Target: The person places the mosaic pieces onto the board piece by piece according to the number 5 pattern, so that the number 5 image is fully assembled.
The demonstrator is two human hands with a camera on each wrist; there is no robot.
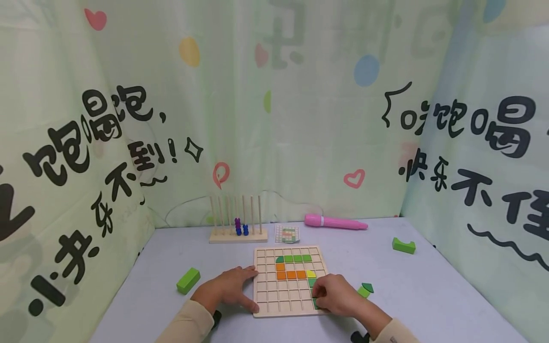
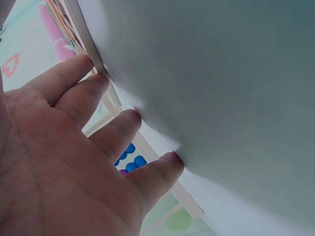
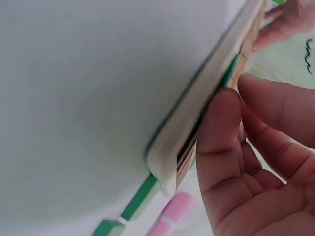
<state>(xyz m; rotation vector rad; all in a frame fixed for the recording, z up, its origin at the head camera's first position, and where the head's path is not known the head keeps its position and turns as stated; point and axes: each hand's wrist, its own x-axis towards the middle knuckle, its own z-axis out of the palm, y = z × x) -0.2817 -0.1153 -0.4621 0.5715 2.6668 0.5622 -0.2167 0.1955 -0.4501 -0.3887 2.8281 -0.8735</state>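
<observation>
A wooden grid board (image 1: 279,308) lies on the table between both hands. Several coloured tiles fill some squares: a green row (image 1: 294,258) at the top, orange tiles (image 1: 291,275) and a yellow tile (image 1: 311,274) in the middle, and a green tile (image 1: 312,283) lower right. My left hand (image 1: 231,286) is spread along the board's left side, fingertips (image 2: 101,78) at its edge. Over the lower right squares, my right hand (image 1: 339,294) brings thumb and finger together at a dark green tile (image 3: 229,73) by the rim; the fingers partly hide it.
Behind the board stand a peg rack (image 1: 238,237) with blue and purple pieces, a pattern card (image 1: 286,234) and a pink marker (image 1: 336,222). A green block (image 1: 188,281) lies left, a curved one (image 1: 403,245) far right, and small green pieces (image 1: 365,290) beside my right hand.
</observation>
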